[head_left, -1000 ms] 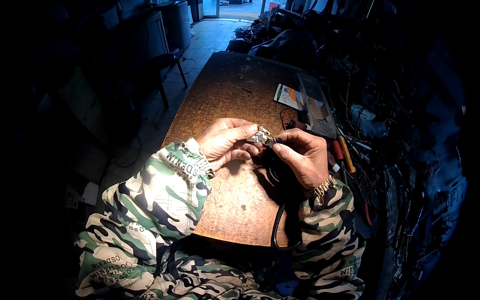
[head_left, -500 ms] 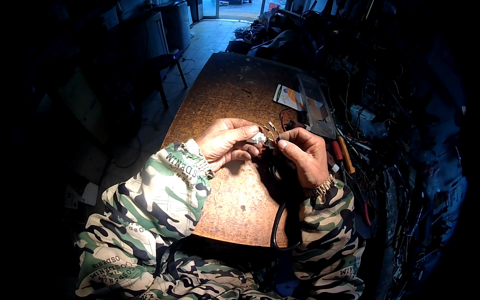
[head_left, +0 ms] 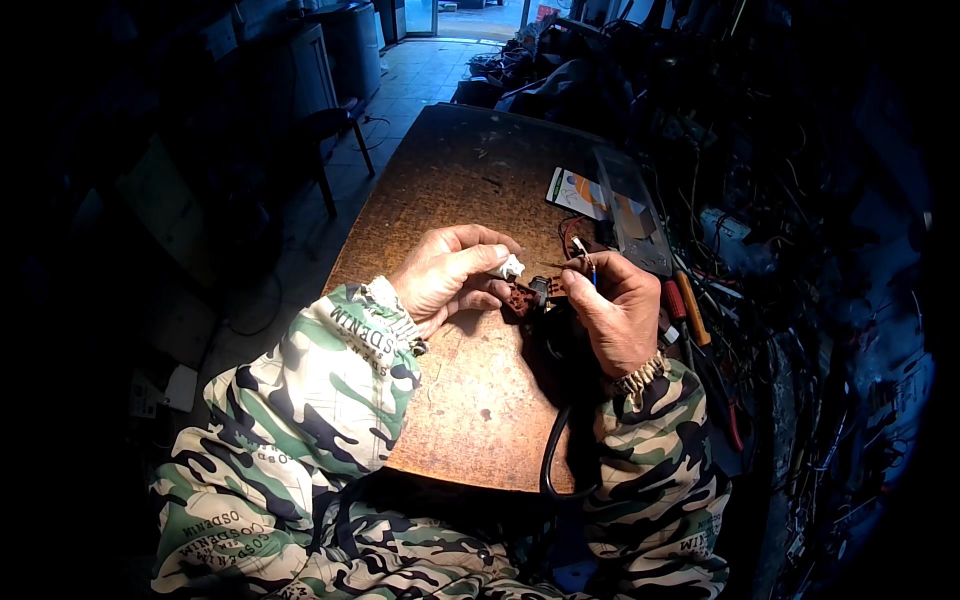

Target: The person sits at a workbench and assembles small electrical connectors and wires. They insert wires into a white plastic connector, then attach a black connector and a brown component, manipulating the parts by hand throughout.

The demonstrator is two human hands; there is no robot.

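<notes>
Between thumb and fingers, my left hand [head_left: 455, 275] pinches a small white plastic connector [head_left: 510, 268]. My right hand [head_left: 612, 305] is closed on thin wires [head_left: 580, 250], whose pale ends stick up past the fingertips. A gap separates the connector from the wires. Below and between the hands, a reddish-brown part [head_left: 522, 298] lies beside a dark piece; its exact kind is hard to make out. A thick black cable [head_left: 553, 450] runs from under my right hand to the table's near edge.
The worn brown wooden table [head_left: 450, 400] carries a printed card [head_left: 577, 193] and a clear plastic case [head_left: 635, 215] at its right. Red- and orange-handled tools [head_left: 690, 308] lie along the right edge, beside heaps of wires. A dark stool [head_left: 330, 130] stands far left.
My right hand has drawn slightly right, and the wires have come away from the white connector. My left hand has shifted a little, still pinching the connector.
</notes>
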